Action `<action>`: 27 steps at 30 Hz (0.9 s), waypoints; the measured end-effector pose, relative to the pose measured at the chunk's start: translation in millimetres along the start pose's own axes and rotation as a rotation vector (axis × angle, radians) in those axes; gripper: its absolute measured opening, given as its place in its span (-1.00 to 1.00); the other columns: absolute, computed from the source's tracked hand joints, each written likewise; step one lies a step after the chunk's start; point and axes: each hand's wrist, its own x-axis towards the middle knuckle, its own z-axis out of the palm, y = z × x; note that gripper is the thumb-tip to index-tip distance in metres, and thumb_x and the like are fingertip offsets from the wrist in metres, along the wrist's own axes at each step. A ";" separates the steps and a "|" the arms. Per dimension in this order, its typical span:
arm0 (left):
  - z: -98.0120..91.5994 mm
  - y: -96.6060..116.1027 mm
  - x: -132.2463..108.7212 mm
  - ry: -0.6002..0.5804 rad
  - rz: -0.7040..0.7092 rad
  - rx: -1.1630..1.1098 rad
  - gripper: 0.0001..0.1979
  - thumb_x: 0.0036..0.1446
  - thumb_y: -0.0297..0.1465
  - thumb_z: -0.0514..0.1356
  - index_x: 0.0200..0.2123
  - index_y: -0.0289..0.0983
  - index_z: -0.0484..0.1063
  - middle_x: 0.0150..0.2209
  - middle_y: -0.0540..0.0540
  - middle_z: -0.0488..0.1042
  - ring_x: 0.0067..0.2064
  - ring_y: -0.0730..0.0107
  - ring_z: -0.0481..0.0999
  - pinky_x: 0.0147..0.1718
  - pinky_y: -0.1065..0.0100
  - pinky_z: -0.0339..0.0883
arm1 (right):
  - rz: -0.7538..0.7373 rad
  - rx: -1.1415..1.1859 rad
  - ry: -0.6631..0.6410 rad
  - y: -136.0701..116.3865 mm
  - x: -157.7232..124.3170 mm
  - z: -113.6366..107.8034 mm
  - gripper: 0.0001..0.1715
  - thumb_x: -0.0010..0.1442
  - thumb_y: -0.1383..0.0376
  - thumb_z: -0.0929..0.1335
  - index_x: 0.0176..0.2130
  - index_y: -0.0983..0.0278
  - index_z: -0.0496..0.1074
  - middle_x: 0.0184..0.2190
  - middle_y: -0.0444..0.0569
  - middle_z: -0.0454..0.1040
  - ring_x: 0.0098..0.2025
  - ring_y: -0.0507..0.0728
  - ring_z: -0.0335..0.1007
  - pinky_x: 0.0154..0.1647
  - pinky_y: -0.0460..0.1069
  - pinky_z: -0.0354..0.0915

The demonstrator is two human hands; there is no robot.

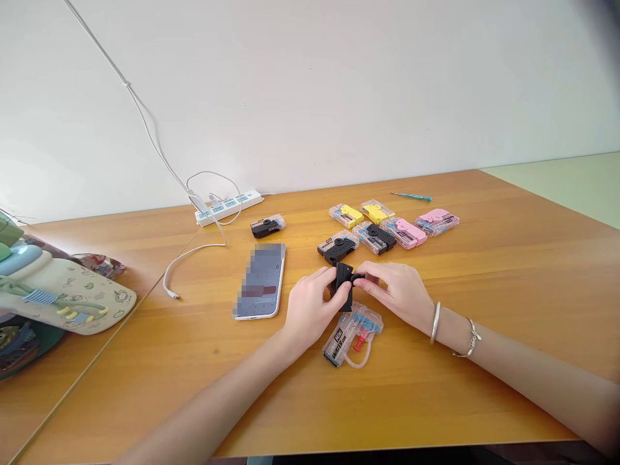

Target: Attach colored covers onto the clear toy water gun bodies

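Between my left hand (312, 309) and my right hand (394, 292) is a small black plastic toy part (344, 286), and both hands grip it. Its middle is partly hidden by my fingers. Just below my hands lies a transparent mini water gun (352, 334) with red and blue parts and a printed label. Beyond my fingers sits a black-and-clear water gun (338, 247). Several more small clear toy guns with yellow, pink or black parts lie further back, such as a pink one (403, 232) and a yellow one (345, 216).
To the left of my hands lies a smartphone (259, 281) with a blurred screen. A white power strip (227, 208) with a white cable (194, 261) sits by the wall. A small screwdriver (411, 197) lies at the back. A patterned bag (53, 290) is at far left.
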 end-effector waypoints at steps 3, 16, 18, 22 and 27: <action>0.4 -0.7 0.3 -0.006 -0.008 -0.022 -0.80 0.19 -0.29 0.00 -0.35 -0.21 0.38 -0.42 0.01 0.43 -0.38 0.39 0.39 -0.40 0.42 0.16 | 0.033 0.071 -0.020 0.3 -0.2 1.1 -0.67 0.24 0.04 0.20 -0.34 0.21 0.33 -0.57 -0.19 0.43 -0.54 0.02 0.32 -0.54 -0.11 0.06; -0.6 0.1 2.2 -0.016 -0.073 -0.035 -0.71 0.21 -0.26 -0.04 -0.42 -0.24 0.38 -0.49 0.04 0.43 -0.43 0.41 0.38 -0.40 0.42 0.14 | 0.094 0.195 0.025 -4.4 -1.1 0.7 -0.78 0.23 0.13 0.24 -0.36 0.21 0.27 -0.54 -0.20 0.45 -0.52 0.01 0.36 -0.53 -0.12 0.12; -0.8 0.4 2.5 -0.011 -0.064 -0.018 -0.70 0.21 -0.26 -0.04 -0.46 -0.24 0.36 -0.51 0.04 0.41 -0.44 0.42 0.36 -0.41 0.42 0.13 | 0.107 0.218 0.011 -4.6 -0.7 0.8 -0.77 0.22 0.12 0.25 -0.36 0.21 0.28 -0.54 -0.20 0.45 -0.52 0.01 0.36 -0.52 -0.11 0.13; 0.1 -0.2 2.6 -0.005 -0.034 0.013 -0.68 0.21 -0.26 -0.05 -0.51 -0.24 0.31 -0.53 0.04 0.40 -0.45 0.42 0.34 -0.41 0.42 0.11 | 0.133 0.222 -0.019 -4.3 -0.1 1.3 -0.74 0.20 0.09 0.26 -0.38 0.21 0.30 -0.55 -0.20 0.45 -0.52 0.02 0.35 -0.50 -0.10 0.14; 2.0 -2.5 3.0 0.015 0.003 0.073 -0.69 0.20 -0.26 -0.02 -0.55 -0.24 0.23 -0.55 0.05 0.35 -0.46 0.42 0.30 -0.39 0.40 0.10 | 0.181 0.261 -0.079 -3.6 1.1 1.2 -0.73 0.19 0.08 0.27 -0.40 0.20 0.28 -0.52 -0.18 0.45 -0.48 0.04 0.36 -0.47 -0.09 0.18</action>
